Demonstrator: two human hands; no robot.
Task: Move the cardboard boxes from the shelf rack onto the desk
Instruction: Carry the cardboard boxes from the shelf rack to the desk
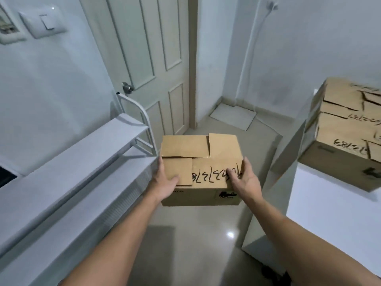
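A rectangular cardboard box point(201, 166), matte brown with overlapping folded flaps and black handwritten marks, is held in the air above the glossy tiled floor point(198, 234), between the white metal shelf rack point(72, 172) and the smooth white bench point(340, 203). It is clasped at its sides by the left hand point(165, 180) and the right hand point(244, 178), each grip closed on it. More cardboard boxes point(342, 129) are stacked on the bench.

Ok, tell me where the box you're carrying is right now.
The carried cardboard box is mid-frame over the floor, between left hand and right hand, with the shelf rack left and desk right.
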